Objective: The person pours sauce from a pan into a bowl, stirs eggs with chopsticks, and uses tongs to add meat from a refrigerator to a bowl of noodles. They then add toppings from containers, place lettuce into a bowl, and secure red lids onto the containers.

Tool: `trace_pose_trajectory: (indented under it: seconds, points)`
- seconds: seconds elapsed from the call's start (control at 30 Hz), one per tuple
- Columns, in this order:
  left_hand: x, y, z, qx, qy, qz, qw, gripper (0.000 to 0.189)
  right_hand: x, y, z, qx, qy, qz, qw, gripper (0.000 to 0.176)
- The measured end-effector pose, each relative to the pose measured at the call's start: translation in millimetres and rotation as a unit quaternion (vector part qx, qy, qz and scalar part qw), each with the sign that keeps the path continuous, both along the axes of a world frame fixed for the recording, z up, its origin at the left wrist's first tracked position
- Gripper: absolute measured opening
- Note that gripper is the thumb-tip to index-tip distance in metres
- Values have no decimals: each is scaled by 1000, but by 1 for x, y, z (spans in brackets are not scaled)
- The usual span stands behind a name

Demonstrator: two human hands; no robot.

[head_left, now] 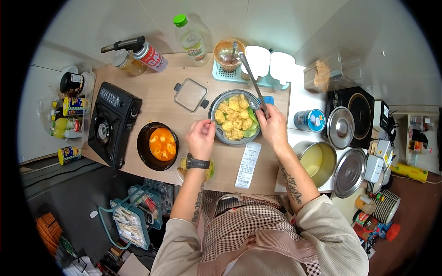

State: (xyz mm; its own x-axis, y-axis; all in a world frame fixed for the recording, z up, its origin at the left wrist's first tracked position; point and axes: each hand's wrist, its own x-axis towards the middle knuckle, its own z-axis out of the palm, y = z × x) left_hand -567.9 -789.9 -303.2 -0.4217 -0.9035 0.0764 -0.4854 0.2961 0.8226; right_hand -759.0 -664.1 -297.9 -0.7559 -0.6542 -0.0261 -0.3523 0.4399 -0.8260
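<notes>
A round grey bowl (213,110) holds yellow folded dumplings (235,115) and green leaves along its right side. My right hand (273,126) grips long metal tongs (252,76), which slant up and left past the bowl's upper right. At the bowl's left rim is my left hand (201,134), its fingers closed in a pinch; whatever they hold is too small to name. A printed paper receipt (248,165) lies below the bowl. Beneath my left wrist, a dish of food (211,171) is partly hidden.
To the left stand a black bowl of orange soup (162,144) and a portable gas stove (113,124). A glass lid (191,95), clear bottle (192,43) and torch canister (151,56) are farther back. At right are a blue can (310,120) and a pot (315,158).
</notes>
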Motion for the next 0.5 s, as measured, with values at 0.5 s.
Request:
trace_pose_trajectory:
  seconds: [0.5]
  points:
    - [8,47,-14,309,190,17,932,75,10,17,-27,-60,-157,-51,984,33]
